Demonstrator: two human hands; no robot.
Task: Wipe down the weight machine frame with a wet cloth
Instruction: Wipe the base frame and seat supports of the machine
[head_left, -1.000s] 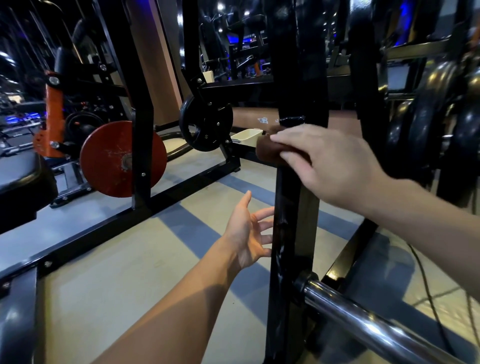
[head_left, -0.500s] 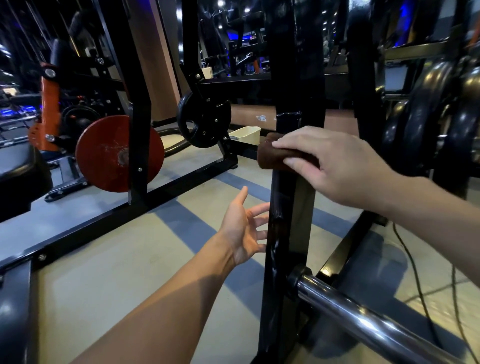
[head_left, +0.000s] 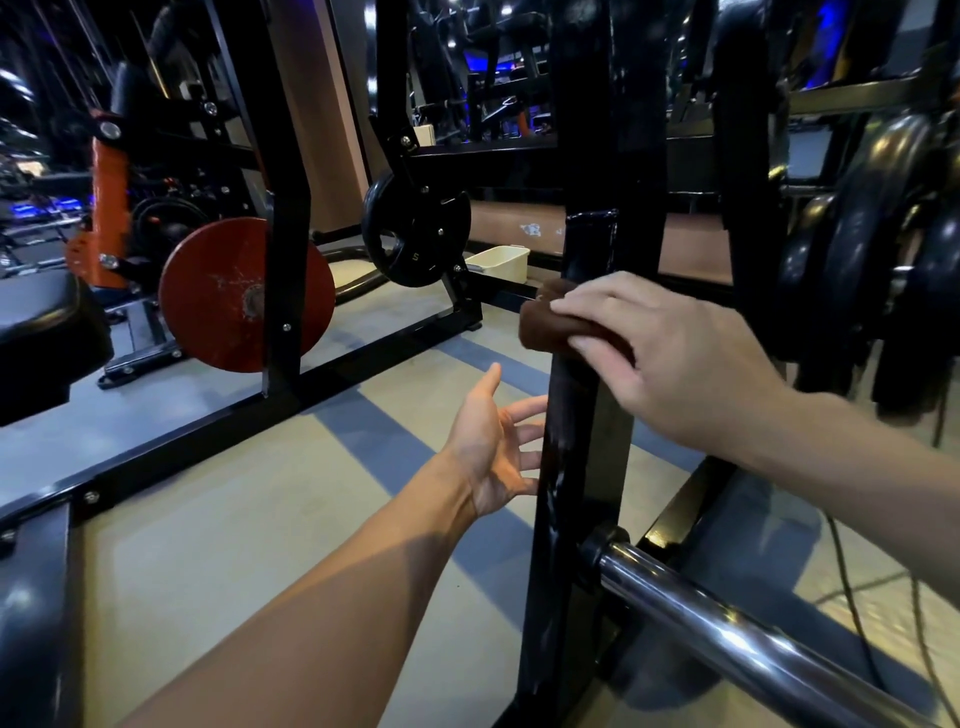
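Note:
A black upright post of the weight machine frame (head_left: 576, 493) runs through the middle of the view, its lower part glistening wet. My right hand (head_left: 670, 358) presses a folded brown cloth (head_left: 545, 325) against the post's front face, fingers curled over the cloth. My left hand (head_left: 493, 447) hovers palm up just left of the post, below the cloth, with its fingers spread and loose and its fingertips near the post's edge, holding nothing.
A chrome bar (head_left: 753, 639) juts from the post toward the lower right. A red weight plate (head_left: 228, 296) and a small black plate (head_left: 415, 228) hang on the frame at left. A cream tub (head_left: 501, 262) sits on the floor behind. Black plates (head_left: 872, 249) are stacked right.
My right hand has slid the brown cloth a little down the post. My left hand has stayed open beside the post, and the view has shifted slightly.

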